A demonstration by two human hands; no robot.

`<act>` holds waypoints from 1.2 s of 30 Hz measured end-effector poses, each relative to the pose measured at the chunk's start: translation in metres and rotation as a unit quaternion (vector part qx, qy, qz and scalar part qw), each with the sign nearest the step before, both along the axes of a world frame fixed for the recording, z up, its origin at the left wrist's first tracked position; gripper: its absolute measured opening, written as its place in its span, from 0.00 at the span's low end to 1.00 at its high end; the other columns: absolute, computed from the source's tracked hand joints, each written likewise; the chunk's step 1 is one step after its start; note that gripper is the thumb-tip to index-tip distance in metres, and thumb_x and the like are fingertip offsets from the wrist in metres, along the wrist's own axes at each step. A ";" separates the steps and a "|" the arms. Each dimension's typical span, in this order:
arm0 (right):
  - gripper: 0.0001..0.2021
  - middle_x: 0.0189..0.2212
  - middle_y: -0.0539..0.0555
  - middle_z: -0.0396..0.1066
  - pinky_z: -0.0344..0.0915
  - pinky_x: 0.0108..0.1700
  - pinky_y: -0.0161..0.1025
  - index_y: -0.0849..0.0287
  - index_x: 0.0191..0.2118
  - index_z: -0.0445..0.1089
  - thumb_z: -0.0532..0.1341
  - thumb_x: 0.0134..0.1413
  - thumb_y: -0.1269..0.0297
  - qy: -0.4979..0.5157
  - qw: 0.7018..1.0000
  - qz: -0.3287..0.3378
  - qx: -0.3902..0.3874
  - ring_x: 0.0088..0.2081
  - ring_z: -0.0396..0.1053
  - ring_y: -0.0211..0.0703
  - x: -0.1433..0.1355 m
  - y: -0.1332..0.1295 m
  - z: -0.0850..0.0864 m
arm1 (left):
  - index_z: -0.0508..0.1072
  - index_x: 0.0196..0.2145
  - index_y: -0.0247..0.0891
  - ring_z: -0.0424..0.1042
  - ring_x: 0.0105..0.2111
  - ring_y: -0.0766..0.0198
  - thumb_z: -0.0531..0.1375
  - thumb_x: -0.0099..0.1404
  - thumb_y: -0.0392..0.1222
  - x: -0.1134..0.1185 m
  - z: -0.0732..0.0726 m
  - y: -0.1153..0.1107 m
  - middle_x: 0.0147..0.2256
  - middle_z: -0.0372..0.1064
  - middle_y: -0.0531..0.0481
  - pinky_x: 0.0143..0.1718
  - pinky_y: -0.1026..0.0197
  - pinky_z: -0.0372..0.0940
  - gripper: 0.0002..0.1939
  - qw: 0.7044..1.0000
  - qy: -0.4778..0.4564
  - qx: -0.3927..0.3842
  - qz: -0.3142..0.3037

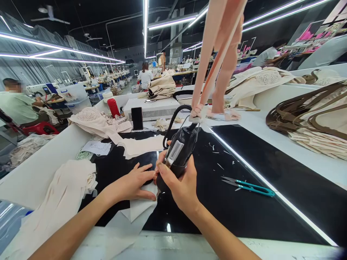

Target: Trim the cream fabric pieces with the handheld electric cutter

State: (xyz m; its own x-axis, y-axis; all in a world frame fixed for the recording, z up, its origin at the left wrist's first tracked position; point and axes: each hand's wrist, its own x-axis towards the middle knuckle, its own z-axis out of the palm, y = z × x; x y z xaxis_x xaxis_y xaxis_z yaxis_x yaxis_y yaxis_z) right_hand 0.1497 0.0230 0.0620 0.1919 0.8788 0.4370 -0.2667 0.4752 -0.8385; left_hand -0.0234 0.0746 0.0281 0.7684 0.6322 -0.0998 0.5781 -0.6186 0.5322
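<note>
My right hand (182, 182) is wrapped round a black handheld electric tool (177, 148), tilted, with a silver plate on its side. A cord and pinkish fabric strips (207, 61) run up from its top. My left hand (137, 182) lies with fingers spread on a pale fabric piece (143, 207), its fingertips close beside the tool. The tool's lower end is partly hidden by my hands. The fabric hangs toward the front edge of the glossy black table surface (211, 206).
Teal thread snips (248, 187) lie at the right among white scraps. Cream fabric (146, 146), a phone (137, 118), a red bottle (113, 107) and a white box (159, 110) stand or lie behind. Brown straps (292, 112) sit far right. People work beyond.
</note>
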 end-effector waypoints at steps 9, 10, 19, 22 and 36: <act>0.12 0.32 0.46 0.71 0.76 0.40 0.45 0.51 0.40 0.65 0.68 0.53 0.61 -0.011 0.999 -0.028 -0.011 0.32 0.71 0.41 0.001 0.004 -0.001 | 0.75 0.54 0.44 0.45 0.74 0.41 0.73 0.64 0.39 0.002 0.006 -0.002 0.67 0.63 0.44 0.70 0.23 0.32 0.22 1.000 0.004 -0.018 0.009; 0.12 0.32 0.46 0.71 0.75 0.39 0.44 0.51 0.40 0.66 0.68 0.53 0.61 -0.008 0.999 -0.034 -0.010 0.31 0.71 0.40 0.002 0.005 -0.001 | 0.75 0.53 0.45 0.45 0.74 0.41 0.73 0.64 0.39 0.002 0.006 -0.002 0.67 0.63 0.45 0.70 0.23 0.32 0.22 1.000 0.001 -0.019 0.008; 0.13 0.33 0.46 0.71 0.75 0.40 0.45 0.51 0.41 0.67 0.68 0.52 0.60 -0.023 0.998 -0.052 -0.012 0.30 0.70 0.39 0.002 0.010 -0.005 | 0.74 0.53 0.45 0.47 0.74 0.42 0.73 0.64 0.39 0.001 0.004 0.000 0.68 0.61 0.45 0.69 0.21 0.33 0.22 1.000 -0.009 -0.006 0.000; 0.12 0.33 0.46 0.71 0.75 0.38 0.43 0.52 0.40 0.67 0.68 0.52 0.60 -0.037 0.998 -0.059 -0.007 0.29 0.71 0.39 0.002 0.009 -0.003 | 0.72 0.52 0.42 0.51 0.72 0.42 0.74 0.63 0.40 0.002 0.005 -0.010 0.68 0.60 0.44 0.70 0.23 0.41 0.22 0.999 -0.002 0.049 0.008; 0.21 0.30 0.47 0.73 0.73 0.28 0.35 0.48 0.50 0.66 0.72 0.53 0.56 -0.007 0.996 -0.065 -0.057 0.24 0.71 0.38 0.014 -0.019 0.002 | 0.70 0.43 0.40 0.75 0.37 0.60 0.61 0.67 0.26 0.000 -0.046 -0.076 0.39 0.74 0.51 0.42 0.60 0.72 0.11 0.920 -0.044 0.381 0.083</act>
